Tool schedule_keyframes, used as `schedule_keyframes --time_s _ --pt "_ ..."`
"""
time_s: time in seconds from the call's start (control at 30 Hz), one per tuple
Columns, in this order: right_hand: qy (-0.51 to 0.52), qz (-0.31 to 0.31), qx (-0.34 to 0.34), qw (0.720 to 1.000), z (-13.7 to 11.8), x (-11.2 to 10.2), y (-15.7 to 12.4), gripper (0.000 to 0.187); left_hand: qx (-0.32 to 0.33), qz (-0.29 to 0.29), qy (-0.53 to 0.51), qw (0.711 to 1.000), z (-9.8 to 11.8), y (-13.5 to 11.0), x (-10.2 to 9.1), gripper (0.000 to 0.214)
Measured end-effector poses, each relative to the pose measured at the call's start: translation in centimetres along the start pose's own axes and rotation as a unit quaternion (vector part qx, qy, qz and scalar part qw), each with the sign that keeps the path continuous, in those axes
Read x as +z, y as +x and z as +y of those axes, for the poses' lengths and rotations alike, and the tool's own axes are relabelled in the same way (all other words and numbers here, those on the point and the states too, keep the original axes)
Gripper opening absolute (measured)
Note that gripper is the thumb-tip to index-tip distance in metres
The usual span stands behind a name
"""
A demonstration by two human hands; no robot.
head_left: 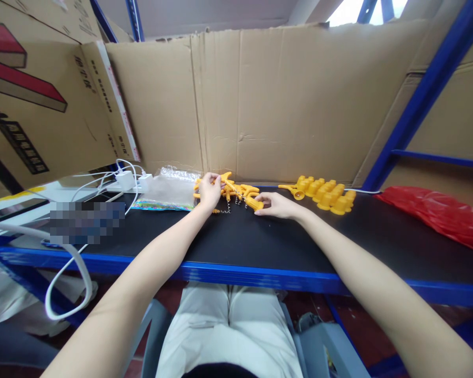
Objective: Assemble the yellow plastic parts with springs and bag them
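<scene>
Loose pile of yellow plastic pronged pieces (236, 190) mixed with small metal coil springs (225, 209) sits on the black bench top (260, 241), far side, right against the cardboard wall (291, 105). The pile lies between the two hands and touches both.

Left hand (209, 192): at the pile's left end, fingers curled in, thumb and fingertips pinching one of the yellow pieces at its upper edge. Forearm stretched out over the bench.

Right hand (278, 205): at the pile's right end, palm down and low on the bench, fingers held together, tips on the nearest yellow piece. Can't tell if it really grips it or only touches.

Just right of the right hand, apart from it: tidy cluster of yellow plastic cup-shaped parts (326, 194), in rows. Further right, well apart: crumpled red plastic bag (437, 215) on the bench.

Just left of the left hand: clear plastic bag (169, 188) lying flat. Beyond that, white chargers (131, 180) with white cables (69, 273), one looping down past the blue bench edge (236, 274).

Below the hands: the person's lap in light trousers (228, 325), and a grey seat.
</scene>
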State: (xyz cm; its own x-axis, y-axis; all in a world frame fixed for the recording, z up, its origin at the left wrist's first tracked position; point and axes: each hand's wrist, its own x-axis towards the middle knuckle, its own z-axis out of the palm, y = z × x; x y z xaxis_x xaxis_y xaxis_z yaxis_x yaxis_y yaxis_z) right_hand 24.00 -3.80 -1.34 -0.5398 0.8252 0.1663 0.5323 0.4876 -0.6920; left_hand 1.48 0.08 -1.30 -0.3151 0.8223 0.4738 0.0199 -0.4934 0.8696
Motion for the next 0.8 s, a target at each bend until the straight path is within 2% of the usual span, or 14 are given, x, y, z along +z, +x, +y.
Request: schedule_keyframes --time_s 0.3,0.5,0.63,0.8 --pt "0.017 -0.002 -0.011 1.0 -0.3 0.1 0.0 0.038 0.0 0.003 0.017 1.0 -0.5 0.4 -0.3 0.004" --pt "-0.03 0.041 0.001 0.999 -0.7 0.0 -0.1 0.043 0.018 -0.027 0.01 0.999 -0.6 -0.1 0.2 0.003" --pt "-0.06 0.059 0.011 0.996 -0.3 0.0 0.0 0.042 -0.011 -0.099 0.006 0.995 -0.1 -1.0 0.5 0.008" --pt "-0.108 0.08 0.028 0.99 0.2 -0.2 0.1 0.039 -0.069 -0.259 0.056 0.962 1.0 -2.3 0.3 0.041"
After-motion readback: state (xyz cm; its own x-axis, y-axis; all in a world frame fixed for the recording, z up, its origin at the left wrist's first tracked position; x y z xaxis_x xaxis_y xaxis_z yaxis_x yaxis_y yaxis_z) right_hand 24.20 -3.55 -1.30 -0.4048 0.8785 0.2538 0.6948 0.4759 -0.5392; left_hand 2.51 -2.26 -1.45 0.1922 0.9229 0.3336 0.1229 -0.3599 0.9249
